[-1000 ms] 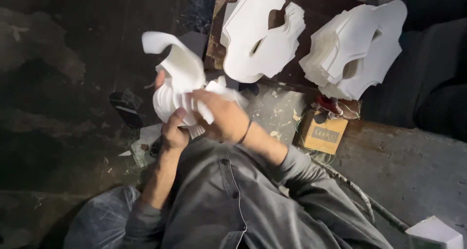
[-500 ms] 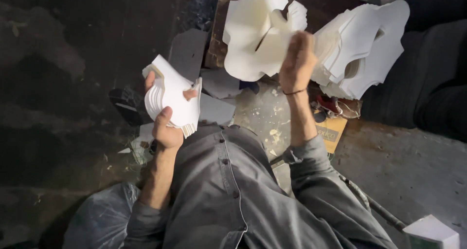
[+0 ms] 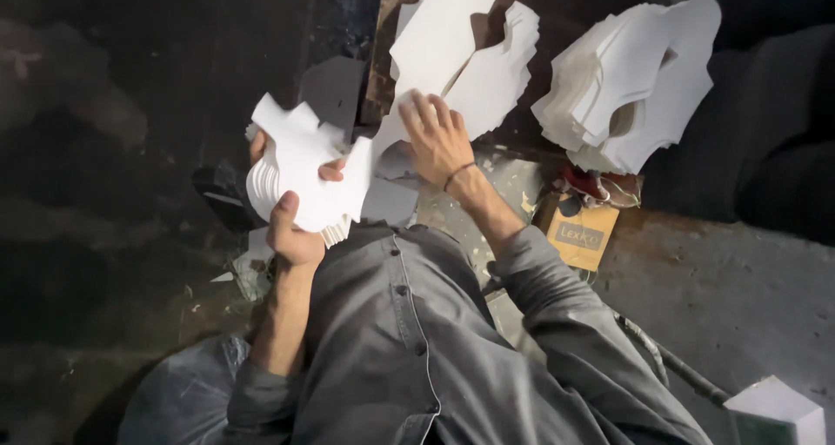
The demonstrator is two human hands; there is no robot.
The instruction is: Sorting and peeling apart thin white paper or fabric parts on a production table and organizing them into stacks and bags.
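Clutching a fanned bundle of white cutouts, the left hand keeps its grip closed on them near the chest; the right hand, half a second ago up on the pile, has drawn back, fingers spread on one sheet's lower edge; farther right lies another stack.
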